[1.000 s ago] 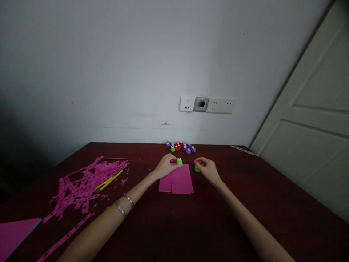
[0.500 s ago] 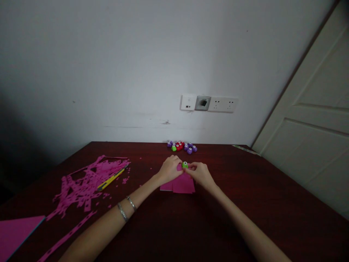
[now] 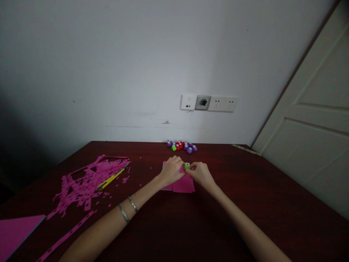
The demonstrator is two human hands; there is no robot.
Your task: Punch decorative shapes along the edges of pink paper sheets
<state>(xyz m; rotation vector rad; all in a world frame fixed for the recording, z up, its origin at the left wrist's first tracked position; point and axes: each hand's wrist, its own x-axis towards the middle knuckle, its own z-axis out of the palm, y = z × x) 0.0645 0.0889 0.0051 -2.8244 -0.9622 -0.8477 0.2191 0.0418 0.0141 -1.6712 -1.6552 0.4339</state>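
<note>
Over the top edge of a small stack of pink paper sheets (image 3: 183, 186), my two hands meet around a small green craft punch (image 3: 187, 166) with a white, eye-like top. My left hand (image 3: 173, 170) is closed against its left side, fingertips partly hidden behind the knuckles. My right hand (image 3: 200, 173) pinches it from the right, thumb in front and low. The punch is tilted a little to the right. Whether the paper's edge is inside the punch I cannot tell.
Several purple punches (image 3: 190, 150), red punches (image 3: 179, 146) and a green one (image 3: 173, 147) stand by the wall. Left lie punched pink strips (image 3: 81, 187), confetti bits, a yellow cutter knife (image 3: 111, 179) and a larger pink sheet (image 3: 19, 233). A ruler-like strip (image 3: 245, 149) lies far right.
My right hand has moved left from a green object on the table to the punch by my left hand. Both hands now hold it, and it has tilted slightly right.
</note>
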